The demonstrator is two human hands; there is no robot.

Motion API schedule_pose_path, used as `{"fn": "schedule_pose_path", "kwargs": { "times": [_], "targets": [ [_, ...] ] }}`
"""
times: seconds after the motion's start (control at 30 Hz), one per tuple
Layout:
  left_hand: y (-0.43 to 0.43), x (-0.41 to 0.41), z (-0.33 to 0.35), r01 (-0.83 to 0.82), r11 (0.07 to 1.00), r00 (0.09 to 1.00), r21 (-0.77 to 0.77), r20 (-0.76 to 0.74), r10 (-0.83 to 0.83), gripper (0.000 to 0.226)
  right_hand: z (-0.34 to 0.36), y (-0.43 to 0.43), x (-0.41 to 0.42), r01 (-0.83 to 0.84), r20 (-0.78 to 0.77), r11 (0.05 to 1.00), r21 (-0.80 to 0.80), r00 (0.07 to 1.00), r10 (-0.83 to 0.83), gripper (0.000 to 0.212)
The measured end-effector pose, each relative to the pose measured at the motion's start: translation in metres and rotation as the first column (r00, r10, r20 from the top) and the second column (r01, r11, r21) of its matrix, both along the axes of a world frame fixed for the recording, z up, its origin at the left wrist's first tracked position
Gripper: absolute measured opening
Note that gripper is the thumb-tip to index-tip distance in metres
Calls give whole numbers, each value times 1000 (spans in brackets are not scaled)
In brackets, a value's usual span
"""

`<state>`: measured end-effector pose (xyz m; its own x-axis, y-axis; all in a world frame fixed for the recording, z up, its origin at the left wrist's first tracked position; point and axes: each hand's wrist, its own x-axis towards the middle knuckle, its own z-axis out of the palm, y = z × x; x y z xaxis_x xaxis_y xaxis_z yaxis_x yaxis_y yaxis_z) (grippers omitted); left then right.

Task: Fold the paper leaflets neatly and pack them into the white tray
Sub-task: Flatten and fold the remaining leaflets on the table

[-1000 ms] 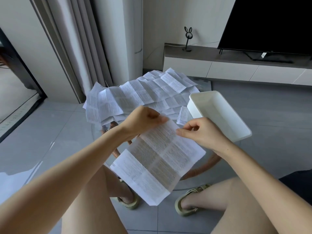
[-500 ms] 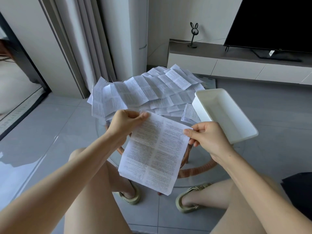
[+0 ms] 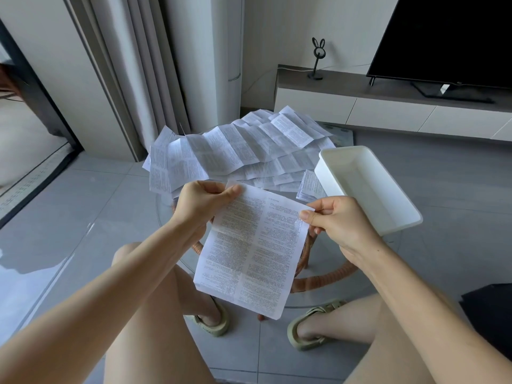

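1. Left hand (image 3: 205,199) is curled on the top left corner of the leaflet (image 3: 253,245), thumb and fingers pinching the paper.
2. Right hand (image 3: 335,220) has the top right corner, thumb flat on the printed face and fingers tucked behind. A second ago both hands were bunched near the middle of the top edge; now they've drawn apart to the corners.
3. And look at the sheet! It was a long strip held on a slant, and now it hangs shorter and nearly upright above the near edge of the tabletop (image 3: 327,296), touching nothing but the hands. That reads to me as the first fold made and the edges being squared up.
4. It looks too broad to sit neatly in the tray, so I'd expect at least one more fold before packing.
5. The pile of leaflets (image 3: 235,151) lies open across the far and left part of the tabletop, some sheets drooping over the left edge. One small folded leaflet (image 3: 311,185) lies just beside the tray's near left wall.
6. The tray (image 3: 368,189) sits at the right edge of the tabletop with nothing showing inside. Packing has hardly begun.
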<state>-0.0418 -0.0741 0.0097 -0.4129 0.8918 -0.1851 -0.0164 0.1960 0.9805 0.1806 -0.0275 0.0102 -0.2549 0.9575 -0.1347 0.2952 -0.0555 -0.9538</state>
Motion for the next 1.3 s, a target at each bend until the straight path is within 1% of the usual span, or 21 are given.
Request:
{"fn": "schedule_pose_path", "kwargs": {
  "times": [0.03,0.1,0.17,0.23,0.27,0.3,0.33,0.37,0.4,0.43,0.47,0.5,0.53,0.6,0.63,0.67,0.77,0.87,1.0,1.17,1.3],
  "targets": [
    [0,0,-1,0,1000,1000,2,-2,0,50,0,0,0,0,2,1000,0,1000,0,18],
    [1,-1,-4,-3,1000,1000,0,-21,3,36,0,2,0,0,2,1000,0,1000,0,18],
    [2,-1,-7,4,1000,998,4,-69,-4,29,-2,4,0,1,8,1000,-4,1000,-1,17],
    [5,-1,-12,7,1000,978,3,-207,-6,28,-5,7,-1,13,37,1000,1,999,-13,18],
    [8,-1,-16,6,1000,948,-3,-319,-6,30,-8,9,-3,24,73,1000,19,997,-26,20],
    [12,-2,-21,2,1000,894,-10,-447,-6,32,-12,12,-6,35,126,998,53,991,-42,22],
    [16,-3,-25,-5,1000,816,7,-578,8,31,-16,15,-8,40,190,994,99,980,-59,23],
    [18,-4,-29,-2,998,711,61,-702,45,26,-18,20,-11,36,254,988,151,964,-74,21],
    [18,-4,-34,35,990,579,134,-810,89,25,-19,24,-14,25,312,978,205,946,-90,17],
    [19,-4,-38,113,977,440,181,-891,114,30,-19,29,-18,10,359,965,263,927,-107,15],
    [20,-3,-43,217,955,317,204,-940,129,33,-18,35,-22,-7,393,950,311,911,-122,15],
    [20,-1,-48,338,921,220,195,-968,124,33,-15,41,-26,-25,417,938,345,900,-129,14],
    [20,2,-52,462,877,148,130,-987,69,34,-12,48,-30,-45,432,929,366,893,-127,12],
    [21,7,-64,652,758,38,-30,-997,-72,38,-8,61,-39,-93,469,915,392,876,-112,9],
    [22,9,-69,699,709,13,-93,-990,-142,38,-7,68,-43,-116,489,908,402,866,-106,10],
    [22,10,-74,722,679,11,-129,-980,-198,37,-7,74,-47,-133,509,904,407,855,-103,11],
    [21,9,-88,727,667,57,-163,-954,-295,40,-10,89,-55,-187,569,892,412,817,-91,15],
    [17,5,-92,743,641,46,-192,-941,-334,49,-13,97,-60,-243,619,882,404,783,-68,16],
    [9,2,-96,806,565,-7,-174,-958,-286,43,-18,103,-64,-279,653,878,388,755,-49,15],
    [-5,0,-99,886,435,-53,-162,-966,-253,40,-27,109,-71,-265,656,881,391,752,-65,14],
    [-13,-2,-99,883,419,-118,-212,-964,-240,40,-30,109,-75,-268,661,884,384,748,-60,13]
  ]
}}
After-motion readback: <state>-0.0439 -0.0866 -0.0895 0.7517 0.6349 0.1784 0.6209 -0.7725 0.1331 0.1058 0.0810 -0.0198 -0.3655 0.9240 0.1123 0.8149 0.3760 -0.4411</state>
